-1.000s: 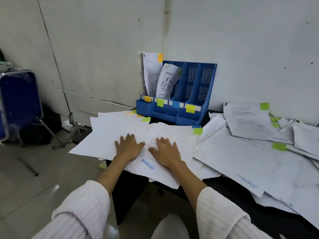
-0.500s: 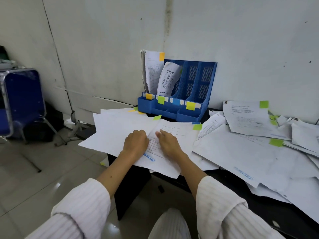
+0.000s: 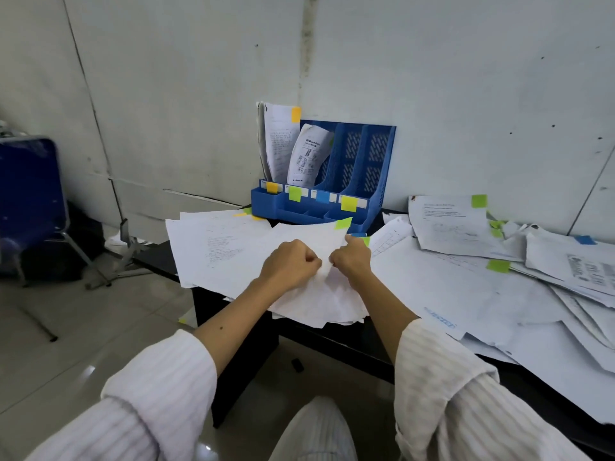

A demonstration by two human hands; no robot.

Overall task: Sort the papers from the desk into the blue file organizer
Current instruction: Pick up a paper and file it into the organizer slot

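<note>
both my left hand (image 3: pixel 289 264) and right hand (image 3: pixel 350 260) pinch this green-tabbed sheet (image 3: pixel 312 237), thin and floppy, so I'd grab near the edges

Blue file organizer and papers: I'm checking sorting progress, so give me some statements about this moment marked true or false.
1. Both hands, left hand and right hand, grip a sheet with a green tag. True.
2. All four slots of the blue file organizer hold papers. False: only the two left slots do.
3. The organizer stands against the wall. True.
4. The organizer's front labels are all green. False: orange, green, blue, yellow.
5. Loose papers cover the desk to the right. True.
</note>
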